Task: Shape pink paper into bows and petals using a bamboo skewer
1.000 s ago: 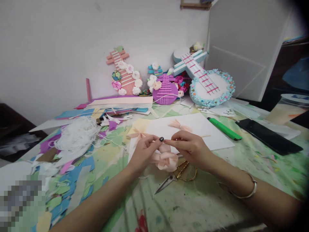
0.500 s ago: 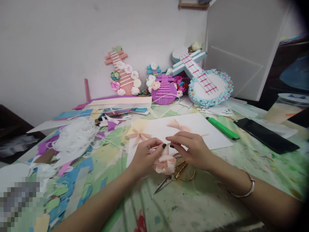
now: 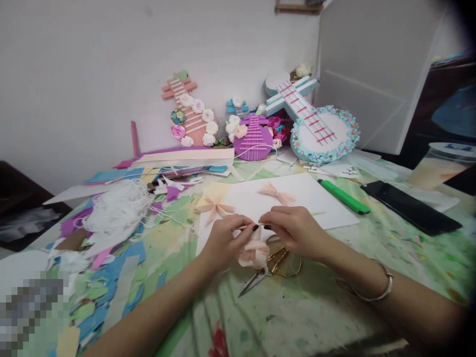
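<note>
A pale pink paper flower [image 3: 255,254] hangs petals down between my hands, its narrow base pointing up. My left hand [image 3: 226,243] is closed on that base with thumb and fingers. Close beside it, my right hand [image 3: 293,228] pinches at the same spot; what lies between its fingertips is too small to make out. Gold-handled scissors [image 3: 280,260] lie below the flower, blades spread a little toward the lower left. Behind my hands, a white sheet [image 3: 312,193] carries a tied bundle of pink paper [image 3: 277,193] and a thin stick [image 3: 319,213]. A star-shaped folded pink paper [image 3: 215,208] rests at its left.
A green cutter [image 3: 344,197] and a black phone [image 3: 411,208] lie on the right, near a lidded cup [image 3: 442,166]. White string [image 3: 116,206] is heaped at left above paper scraps [image 3: 92,317]. Decorated model instruments [image 3: 318,131] lean against the wall.
My right hand's fingers have drawn in lower, closer to the flower's base. The flower has turned slightly in my left hand.
</note>
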`<state>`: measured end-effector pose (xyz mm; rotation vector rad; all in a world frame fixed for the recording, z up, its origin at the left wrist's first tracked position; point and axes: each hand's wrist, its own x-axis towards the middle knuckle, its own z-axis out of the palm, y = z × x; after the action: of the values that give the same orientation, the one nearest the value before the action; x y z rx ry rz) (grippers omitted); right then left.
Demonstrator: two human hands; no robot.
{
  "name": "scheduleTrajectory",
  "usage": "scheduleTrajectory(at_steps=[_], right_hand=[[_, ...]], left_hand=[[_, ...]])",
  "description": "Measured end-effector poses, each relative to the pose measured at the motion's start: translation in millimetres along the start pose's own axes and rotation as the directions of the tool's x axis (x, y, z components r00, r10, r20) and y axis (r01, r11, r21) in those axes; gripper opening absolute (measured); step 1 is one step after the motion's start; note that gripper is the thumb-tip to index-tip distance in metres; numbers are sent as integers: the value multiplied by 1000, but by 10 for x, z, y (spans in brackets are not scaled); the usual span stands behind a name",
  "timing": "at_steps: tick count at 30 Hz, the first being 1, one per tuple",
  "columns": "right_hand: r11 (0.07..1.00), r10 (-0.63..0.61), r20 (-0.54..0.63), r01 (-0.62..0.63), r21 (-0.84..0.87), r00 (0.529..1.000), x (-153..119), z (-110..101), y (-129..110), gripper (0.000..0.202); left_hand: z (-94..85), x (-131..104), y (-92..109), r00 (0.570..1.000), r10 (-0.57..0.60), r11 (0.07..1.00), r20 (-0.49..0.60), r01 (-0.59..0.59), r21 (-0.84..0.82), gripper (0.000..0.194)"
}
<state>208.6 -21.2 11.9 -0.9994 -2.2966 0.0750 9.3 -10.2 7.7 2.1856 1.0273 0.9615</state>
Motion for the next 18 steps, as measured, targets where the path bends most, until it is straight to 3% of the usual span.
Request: scheduleTrajectory(at_steps=[3,6,12,18], right_hand=[[997,42,3,-42,68,999,25,-30,-45,19],[985,116,23,-118,122,993,42,-54,-84,19],[977,169,65,-176,117,983,42,-44,-83,24],[981,169,86,-175,80,982,46,-55,-71,25]], left_hand=[[-2,-6,9,1000,10,1000,-6,-10,0,15],[-5,-7,23,994,104,994,-37,-102,44,16],[-6,-13,25,923,383,897,-44,-360,256,23],[-10,-19,-6,884,466,840,-22,-435,323,21]])
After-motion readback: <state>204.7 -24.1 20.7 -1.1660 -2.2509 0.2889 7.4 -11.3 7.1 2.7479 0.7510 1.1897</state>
